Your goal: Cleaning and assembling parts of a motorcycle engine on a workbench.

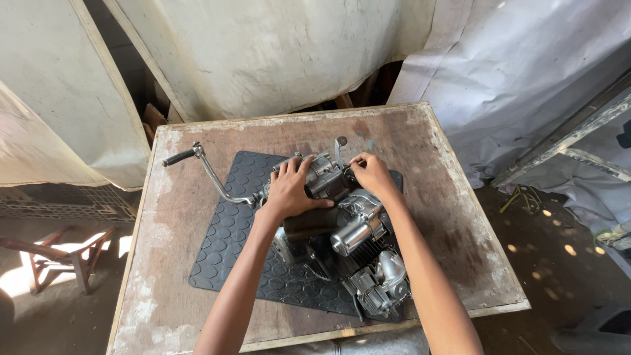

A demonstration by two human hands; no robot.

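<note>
One small motorcycle engine (342, 230) lies on its side on a single black studded rubber mat (223, 243), which sits near the middle of one worn wooden counter (453, 217). The engine is the landmark here. Its one kick-start lever (207, 172) sticks out from its left side and reaches toward the counter's far left corner, ending in a dark rubber-covered tip.

The left hand (289, 190) lies spread and flat on the upper casing of the engine, its grip released, pressing down rather than holding anything. The right hand (373, 174) is at the far end of the engine, just right of a short upright shaft, with its fingertips pinched together on some small part there; the part itself is too small to make out.

The step in hand looks like steadying the engine with one palm while the other works a small fitting at the far end. That kind of work calls for a firm, even press on the casing and a fine, careful pinch.

Beyond the counter hang pale sheets, and one wooden stool (62, 253) stands on the floor well left of the engine.
</note>
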